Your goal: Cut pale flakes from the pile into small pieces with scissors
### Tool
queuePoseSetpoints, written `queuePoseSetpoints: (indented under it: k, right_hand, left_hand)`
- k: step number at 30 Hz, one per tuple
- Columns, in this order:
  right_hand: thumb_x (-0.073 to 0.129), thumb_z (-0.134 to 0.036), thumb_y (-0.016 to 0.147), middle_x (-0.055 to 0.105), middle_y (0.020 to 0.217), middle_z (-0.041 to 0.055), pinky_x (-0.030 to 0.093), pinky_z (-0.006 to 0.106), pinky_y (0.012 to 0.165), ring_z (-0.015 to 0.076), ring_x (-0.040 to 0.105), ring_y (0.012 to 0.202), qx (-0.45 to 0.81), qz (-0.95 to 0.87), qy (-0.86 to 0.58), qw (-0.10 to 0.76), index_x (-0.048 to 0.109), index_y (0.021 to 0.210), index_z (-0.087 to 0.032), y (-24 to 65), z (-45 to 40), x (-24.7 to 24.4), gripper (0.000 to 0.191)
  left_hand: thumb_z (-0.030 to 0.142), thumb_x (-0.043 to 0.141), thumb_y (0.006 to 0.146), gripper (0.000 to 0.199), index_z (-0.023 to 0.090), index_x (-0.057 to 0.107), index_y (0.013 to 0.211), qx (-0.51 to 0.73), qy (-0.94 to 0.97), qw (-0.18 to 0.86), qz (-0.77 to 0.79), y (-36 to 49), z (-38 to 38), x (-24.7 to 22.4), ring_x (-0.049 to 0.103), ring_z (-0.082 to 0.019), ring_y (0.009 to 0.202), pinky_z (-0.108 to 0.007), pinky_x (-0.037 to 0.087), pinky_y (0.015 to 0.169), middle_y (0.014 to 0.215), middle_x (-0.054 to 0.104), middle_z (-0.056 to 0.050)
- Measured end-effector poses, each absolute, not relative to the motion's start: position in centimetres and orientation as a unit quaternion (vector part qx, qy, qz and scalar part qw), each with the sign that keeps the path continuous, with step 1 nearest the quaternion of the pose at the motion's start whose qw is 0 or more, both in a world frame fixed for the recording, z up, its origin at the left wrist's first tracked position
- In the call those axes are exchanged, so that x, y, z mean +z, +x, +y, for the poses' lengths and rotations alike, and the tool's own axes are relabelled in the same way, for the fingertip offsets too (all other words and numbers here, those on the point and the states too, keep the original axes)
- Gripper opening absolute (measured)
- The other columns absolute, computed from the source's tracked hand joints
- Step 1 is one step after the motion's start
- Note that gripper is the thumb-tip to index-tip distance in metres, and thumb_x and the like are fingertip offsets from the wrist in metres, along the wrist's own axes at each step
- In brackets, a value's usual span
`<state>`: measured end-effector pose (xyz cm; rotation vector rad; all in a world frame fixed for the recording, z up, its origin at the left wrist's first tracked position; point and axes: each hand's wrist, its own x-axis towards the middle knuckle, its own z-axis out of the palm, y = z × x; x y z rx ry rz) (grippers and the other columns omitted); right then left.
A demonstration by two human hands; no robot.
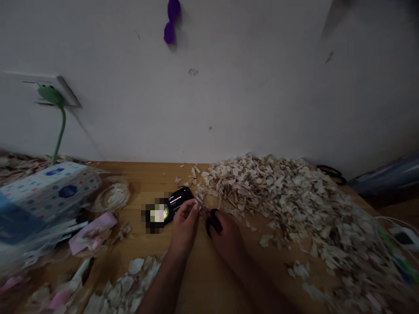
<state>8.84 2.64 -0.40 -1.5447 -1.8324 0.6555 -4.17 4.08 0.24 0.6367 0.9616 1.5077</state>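
My right hand (225, 235) grips small scissors (209, 216) by their black handles, blades pointing up and left. My left hand (185, 226) pinches a small pale piece (197, 205) at the blade tips; the piece is too small to make out. Both hands hover over the wooden table (153, 174), just in front of a black phone (178, 200) lying flat with its screen lit.
A big heap of pale cut chips (294, 200) covers the table's right half. More pale flakes (124, 288) lie near the front edge. A dotted tissue box (49, 187), a clear lid (111, 196) and pink wrappers (91, 231) crowd the left. A green cable (59, 131) hangs from a wall socket.
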Motion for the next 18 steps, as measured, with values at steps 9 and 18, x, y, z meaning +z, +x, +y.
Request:
queuePoseSetpoints:
  k: [9, 18]
  right_hand:
    - [0.052, -0.02, 0.078, 0.066, 0.093, 0.0089, 0.048, 0.034, 0.077, 0.0231, 0.061, 0.085, 0.238, -0.71, -0.585, 0.312, 0.061, 0.094, -0.019, 8.8, 2.6, -0.6, 0.019]
    - [0.052, -0.02, 0.078, 0.066, 0.091, 0.0084, 0.047, 0.034, 0.078, 0.0226, 0.061, 0.085, 0.24, -0.712, -0.583, 0.308, 0.061, 0.092, -0.019, 8.8, 2.6, -0.4, 0.017]
  left_hand:
    - [0.036, 0.073, 0.073, 0.022, 0.016, 0.065, 0.079, 0.64, 0.297, 0.548, 0.449, -4.4, 4.1, 0.2, 0.054, -0.009, 0.058, -0.019, 0.043, 0.056, 0.066, 0.062, 0.001]
    - [0.036, 0.071, 0.075, 0.022, 0.016, 0.066, 0.08, 0.628, 0.35, 0.511, 0.47, -5.1, 4.2, -0.2, 0.053, -0.009, 0.059, -0.019, 0.041, 0.055, 0.067, 0.061, 0.001]
